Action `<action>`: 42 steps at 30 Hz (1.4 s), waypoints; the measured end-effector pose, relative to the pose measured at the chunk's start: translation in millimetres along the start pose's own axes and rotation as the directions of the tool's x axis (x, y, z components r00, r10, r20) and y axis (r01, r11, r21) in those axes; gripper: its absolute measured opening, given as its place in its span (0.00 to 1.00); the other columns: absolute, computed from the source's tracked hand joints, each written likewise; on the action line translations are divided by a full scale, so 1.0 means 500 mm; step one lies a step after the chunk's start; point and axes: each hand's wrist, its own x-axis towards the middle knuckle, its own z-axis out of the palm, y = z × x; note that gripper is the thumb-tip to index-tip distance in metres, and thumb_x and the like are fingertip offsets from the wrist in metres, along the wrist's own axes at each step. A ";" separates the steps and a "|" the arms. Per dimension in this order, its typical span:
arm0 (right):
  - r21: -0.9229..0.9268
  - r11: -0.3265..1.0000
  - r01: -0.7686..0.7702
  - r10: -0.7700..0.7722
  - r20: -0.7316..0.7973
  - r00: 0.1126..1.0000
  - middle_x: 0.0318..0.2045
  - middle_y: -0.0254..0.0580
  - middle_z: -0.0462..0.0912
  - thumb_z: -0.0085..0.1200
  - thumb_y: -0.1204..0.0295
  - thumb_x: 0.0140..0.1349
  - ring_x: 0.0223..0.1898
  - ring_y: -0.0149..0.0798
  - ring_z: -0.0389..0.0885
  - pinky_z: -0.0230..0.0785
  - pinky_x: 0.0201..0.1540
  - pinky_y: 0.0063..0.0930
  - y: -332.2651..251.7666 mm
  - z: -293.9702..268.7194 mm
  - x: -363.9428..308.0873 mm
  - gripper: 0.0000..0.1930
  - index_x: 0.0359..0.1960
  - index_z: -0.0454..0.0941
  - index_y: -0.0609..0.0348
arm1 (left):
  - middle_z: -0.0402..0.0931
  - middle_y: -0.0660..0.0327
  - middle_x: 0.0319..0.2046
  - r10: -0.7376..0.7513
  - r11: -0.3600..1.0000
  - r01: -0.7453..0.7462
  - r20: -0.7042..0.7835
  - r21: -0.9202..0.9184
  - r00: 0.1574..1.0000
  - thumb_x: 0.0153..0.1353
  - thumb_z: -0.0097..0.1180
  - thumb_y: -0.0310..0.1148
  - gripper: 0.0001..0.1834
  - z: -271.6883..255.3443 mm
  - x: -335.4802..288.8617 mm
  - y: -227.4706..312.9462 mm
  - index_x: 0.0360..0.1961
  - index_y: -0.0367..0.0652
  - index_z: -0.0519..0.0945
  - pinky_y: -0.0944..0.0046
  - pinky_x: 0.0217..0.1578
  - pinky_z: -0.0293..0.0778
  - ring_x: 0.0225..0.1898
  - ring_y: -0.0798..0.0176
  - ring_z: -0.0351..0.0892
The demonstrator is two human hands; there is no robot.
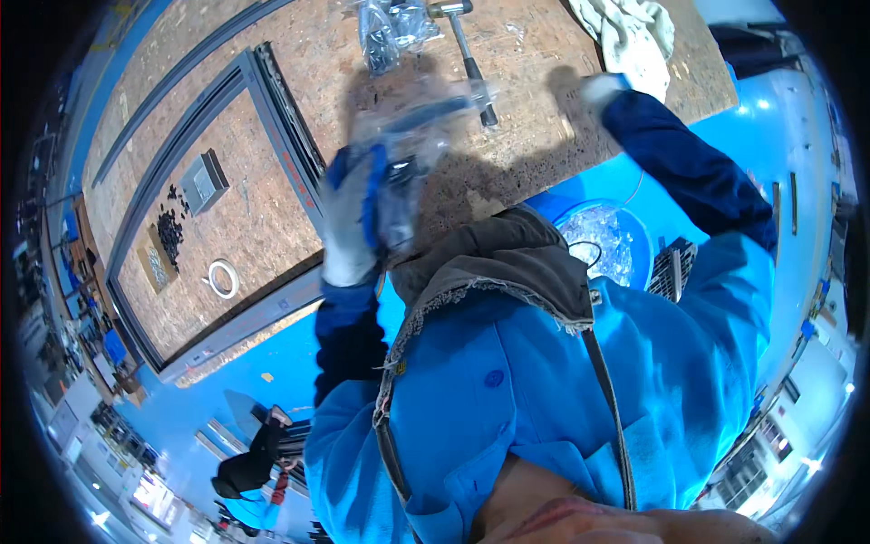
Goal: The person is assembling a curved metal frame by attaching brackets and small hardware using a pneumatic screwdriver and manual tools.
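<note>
My left hand (352,213), in a white and blue work glove, is closed on a clear plastic bag (408,168) with dark parts inside. Motion blurs the bag, so I cannot make out what kind of parts they are. Toward the right end of the bench, my gloved right hand (604,91) is over the board beside a crumpled white cloth (625,38). Its fingers are smeared and partly hidden. Between the hands and farther back lies a hammer (469,65) with a dark grip. More clear bags of dark parts (388,29) rest at the far edge.
A dark grey frame (288,163) lies on the particle-board bench (526,82). Inside it are a grey box (205,181), small black pieces (169,231), a small cardboard box (156,261) and a white tape roll (222,278). A blue bucket of clear plastic (605,238) stands below. Another person (254,480) is lower left.
</note>
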 end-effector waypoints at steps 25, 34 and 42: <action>0.790 -0.130 0.600 0.360 -0.526 0.771 0.35 0.39 0.83 0.55 0.83 0.50 0.30 0.30 0.80 0.73 0.33 0.20 -0.364 -0.299 -0.092 0.32 0.60 0.64 0.52 | 0.75 0.63 0.33 0.248 0.966 -0.256 -0.136 -0.043 0.959 0.61 0.54 0.28 0.11 0.027 0.016 -0.063 0.43 0.37 0.71 0.74 0.31 0.72 0.31 0.75 0.74; 0.623 0.532 0.574 0.414 -0.782 0.466 0.32 0.41 0.82 0.53 0.75 0.60 0.32 0.26 0.79 0.71 0.31 0.17 -0.339 -0.318 -0.103 0.11 0.43 0.77 0.68 | 0.77 0.61 0.40 0.177 0.984 -0.176 -0.047 0.029 0.983 0.61 0.54 0.33 0.19 0.017 -0.003 -0.045 0.50 0.34 0.71 0.75 0.39 0.71 0.40 0.71 0.77; 0.905 0.093 0.416 -0.192 -0.393 0.899 0.37 0.43 0.82 0.52 0.71 0.60 0.36 0.33 0.81 0.73 0.35 0.22 -0.285 -0.339 -0.037 0.15 0.48 0.75 0.66 | 0.76 0.58 0.40 0.100 0.982 -0.129 0.204 0.135 0.974 0.59 0.56 0.31 0.21 0.034 -0.037 -0.038 0.51 0.31 0.71 0.72 0.39 0.73 0.38 0.69 0.77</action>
